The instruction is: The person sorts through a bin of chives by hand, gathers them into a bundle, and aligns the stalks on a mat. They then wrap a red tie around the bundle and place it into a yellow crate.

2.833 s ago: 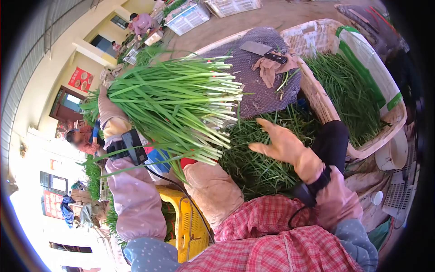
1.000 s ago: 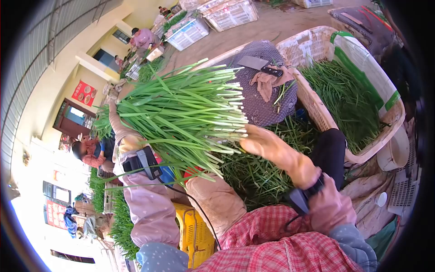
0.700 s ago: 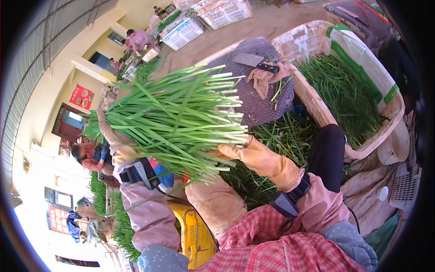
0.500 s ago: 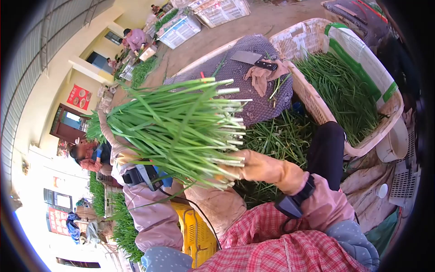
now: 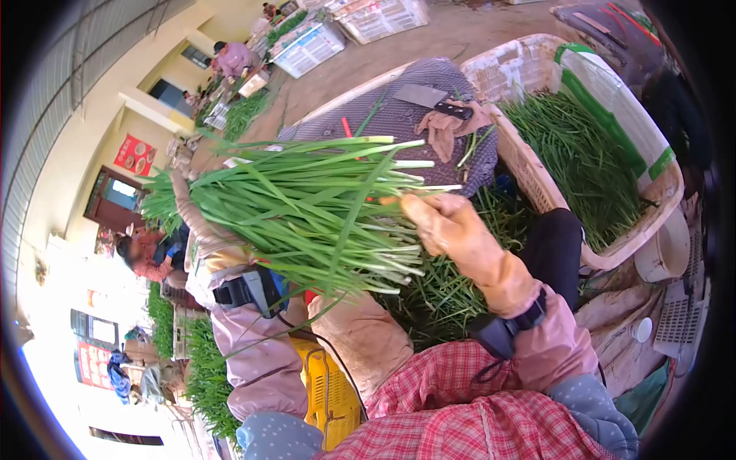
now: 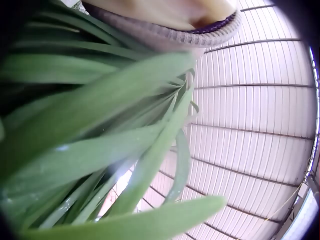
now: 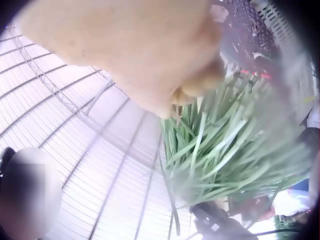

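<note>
In the head view my gloved left hand (image 5: 198, 221) is under the leafy end of a big bundle of garlic chives (image 5: 299, 207), arm wrapped along it, holding it off the lap. The white stem ends point right. My right hand (image 5: 452, 228), in an orange rubber glove, has curled fingers pinching stems at those white ends. In the right wrist view the right-hand fingers (image 7: 200, 82) are bent over the stem tips. Broad green leaves (image 6: 90, 100) fill much of the left wrist view, and the left fingers are mostly hidden there.
A cleaver (image 5: 422, 95) and a pinkish rag (image 5: 441, 134) lie on a purple mat (image 5: 337, 115). To the right stands a crate (image 5: 529, 172) of loose greens. More cut greens (image 5: 452, 299) lie below the hands. A yellow crate (image 5: 330, 391) is at the left knee.
My right hand, earlier apart from the bundle with fingers spread, reached in to the white stem ends, and now grips stems there, drawn slightly up and right. The left hand still holds the bundle.
</note>
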Action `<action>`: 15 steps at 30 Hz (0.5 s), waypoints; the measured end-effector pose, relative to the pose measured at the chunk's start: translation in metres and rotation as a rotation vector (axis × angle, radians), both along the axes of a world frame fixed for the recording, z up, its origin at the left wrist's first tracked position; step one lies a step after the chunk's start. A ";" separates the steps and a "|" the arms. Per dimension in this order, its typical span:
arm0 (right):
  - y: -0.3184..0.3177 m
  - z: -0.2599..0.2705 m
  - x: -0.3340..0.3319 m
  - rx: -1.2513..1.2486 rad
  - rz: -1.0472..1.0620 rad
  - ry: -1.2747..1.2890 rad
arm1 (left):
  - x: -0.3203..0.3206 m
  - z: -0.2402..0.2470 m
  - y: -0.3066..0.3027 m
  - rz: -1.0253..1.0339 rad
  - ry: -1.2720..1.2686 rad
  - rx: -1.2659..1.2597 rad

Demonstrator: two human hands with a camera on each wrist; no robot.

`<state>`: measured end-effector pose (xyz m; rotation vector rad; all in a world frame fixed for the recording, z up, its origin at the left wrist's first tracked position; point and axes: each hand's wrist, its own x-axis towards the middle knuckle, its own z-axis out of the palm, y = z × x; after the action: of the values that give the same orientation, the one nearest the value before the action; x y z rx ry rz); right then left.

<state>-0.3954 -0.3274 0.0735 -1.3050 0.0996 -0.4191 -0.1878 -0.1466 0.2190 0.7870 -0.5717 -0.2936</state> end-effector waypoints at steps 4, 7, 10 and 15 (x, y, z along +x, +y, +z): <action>-0.003 -0.068 -0.024 0.228 0.051 0.103 | 0.020 -0.005 0.013 0.085 0.004 -0.011; -0.004 -0.075 -0.057 -0.672 0.017 0.204 | 0.017 -0.009 0.012 0.039 -0.005 0.011; 0.012 -0.018 -0.067 -1.412 -0.377 0.324 | 0.023 -0.015 0.008 0.072 0.090 -0.021; 0.025 0.027 -0.005 -0.994 -0.386 -0.073 | 0.007 -0.011 -0.015 0.168 0.185 0.023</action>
<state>-0.3999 -0.3019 0.1003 -2.2560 0.0828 -0.9119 -0.1807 -0.1618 0.2081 0.8152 -0.3268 -0.2159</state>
